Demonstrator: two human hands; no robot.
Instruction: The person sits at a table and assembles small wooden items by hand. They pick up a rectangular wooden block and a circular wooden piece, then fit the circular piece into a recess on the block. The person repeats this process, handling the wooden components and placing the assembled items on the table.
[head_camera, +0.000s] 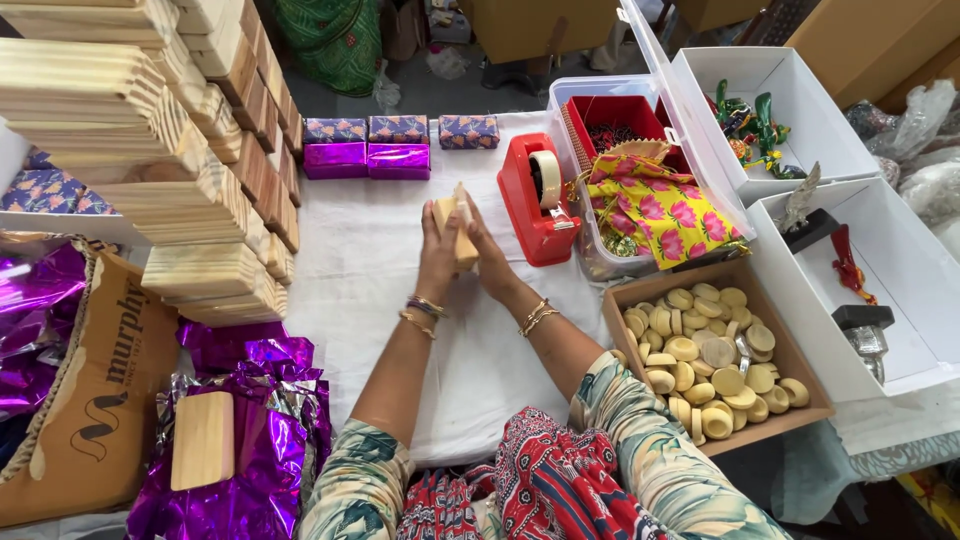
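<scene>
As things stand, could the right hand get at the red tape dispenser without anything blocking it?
Probably yes. The right hand sits just beside the red tape dispenser on the white cloth, with nothing between them. It would have to let go of the wooden block that both hands hold.

We count one wooden block between our fingertips, held by two hands. Beyond the fingers lie five wrapped boxes: three patterned boxes and two shiny purple boxes. Right of the fingers stands one red tape dispenser. One bare wooden block lies on purple foil, left of and nearer than the fingers. The round discs and stacked blocks are too many to count.
</scene>
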